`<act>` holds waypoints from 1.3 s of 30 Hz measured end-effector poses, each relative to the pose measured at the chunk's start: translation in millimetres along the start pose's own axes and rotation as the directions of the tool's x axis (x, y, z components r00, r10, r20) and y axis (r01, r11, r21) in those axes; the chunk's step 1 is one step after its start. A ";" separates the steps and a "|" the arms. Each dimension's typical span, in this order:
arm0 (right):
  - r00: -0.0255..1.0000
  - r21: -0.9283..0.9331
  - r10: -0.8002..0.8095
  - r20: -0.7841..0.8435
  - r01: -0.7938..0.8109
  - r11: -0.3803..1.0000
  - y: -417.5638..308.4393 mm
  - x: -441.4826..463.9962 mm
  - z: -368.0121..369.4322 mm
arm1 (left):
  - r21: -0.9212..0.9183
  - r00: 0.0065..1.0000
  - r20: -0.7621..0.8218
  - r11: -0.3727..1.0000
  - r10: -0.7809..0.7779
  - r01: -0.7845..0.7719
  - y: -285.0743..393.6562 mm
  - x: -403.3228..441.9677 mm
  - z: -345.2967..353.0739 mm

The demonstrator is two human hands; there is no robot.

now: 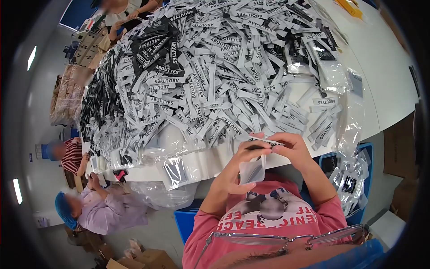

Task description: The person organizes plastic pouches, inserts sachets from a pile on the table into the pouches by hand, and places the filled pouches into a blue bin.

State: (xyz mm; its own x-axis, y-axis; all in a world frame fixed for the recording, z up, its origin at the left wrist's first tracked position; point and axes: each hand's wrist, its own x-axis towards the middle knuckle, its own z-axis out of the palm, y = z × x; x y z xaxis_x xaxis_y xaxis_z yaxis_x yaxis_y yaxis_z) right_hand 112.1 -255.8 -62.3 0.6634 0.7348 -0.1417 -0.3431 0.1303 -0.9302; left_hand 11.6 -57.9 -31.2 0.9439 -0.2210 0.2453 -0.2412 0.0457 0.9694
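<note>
White with dark lettering, a slim strip (265, 141) lies just below and right of the frame's centre, pinched by the fingers of the right hand (290, 146). The left hand (236, 162) meets it there, grasping a translucent pouch (254, 170) between thumb and fingers. Across the upper middle, a heap of black and white packets (210, 76) covers the white table (387, 92).

Before you, the white bench (389, 85) is carrying a wide heap of white printed packets (224, 87), with black packets (154, 50) lying among them, clear plastic bags (180, 172) resting along its near edge, and a yellow object (349, 8) sitting farther off.
</note>
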 end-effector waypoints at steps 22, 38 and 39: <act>0.903 -0.258 -0.423 -0.072 0.393 0.882 -11.9 24.0 35.4 | 0.424 0.980 -0.079 0.896 0.181 -0.131 56.5 2.3 -21.1; 0.849 -0.785 -0.417 0.325 0.488 0.381 -85.4 11.2 56.9 | 0.942 0.827 -0.334 0.141 0.451 0.303 41.7 0.6 -11.3; 0.863 -0.805 -0.371 0.343 0.473 0.357 -82.8 13.4 59.3 | 0.942 0.837 -0.336 0.159 0.431 0.296 33.7 -1.4 -5.0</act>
State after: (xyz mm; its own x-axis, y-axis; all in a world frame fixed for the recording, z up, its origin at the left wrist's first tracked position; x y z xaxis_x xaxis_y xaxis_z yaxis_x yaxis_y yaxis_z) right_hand 110.0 -217.3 32.9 0.4718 0.8140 0.3389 0.7271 -0.1418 -0.6717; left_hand 3.3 -51.2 1.2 0.7623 0.1618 0.6267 0.0288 -0.9758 0.2168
